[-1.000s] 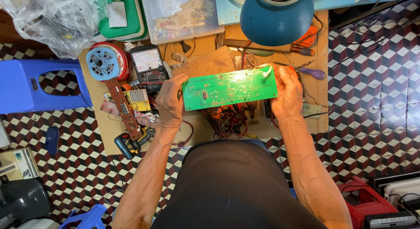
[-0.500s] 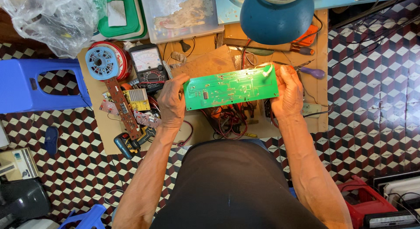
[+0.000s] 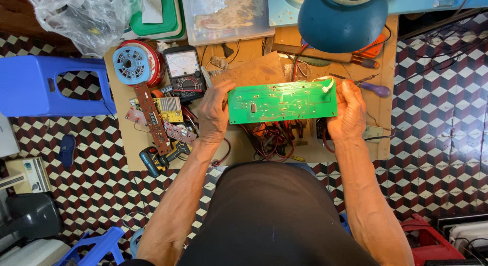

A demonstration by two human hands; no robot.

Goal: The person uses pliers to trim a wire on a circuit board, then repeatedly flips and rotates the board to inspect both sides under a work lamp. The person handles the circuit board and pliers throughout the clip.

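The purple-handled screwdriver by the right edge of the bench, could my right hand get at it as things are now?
Probably not right away: the right hand is gripping one end of the green circuit board. The purple-handled screwdriver lies uncovered just beyond it, so the path looks free once that hand lets go.

The green circuit board [image 3: 282,102], tilted up at its right end a second ago, now sits nearly level between the hands. The left hand [image 3: 213,113] has shifted slightly upward along its edge; the right hand [image 3: 347,113] has dropped a little.
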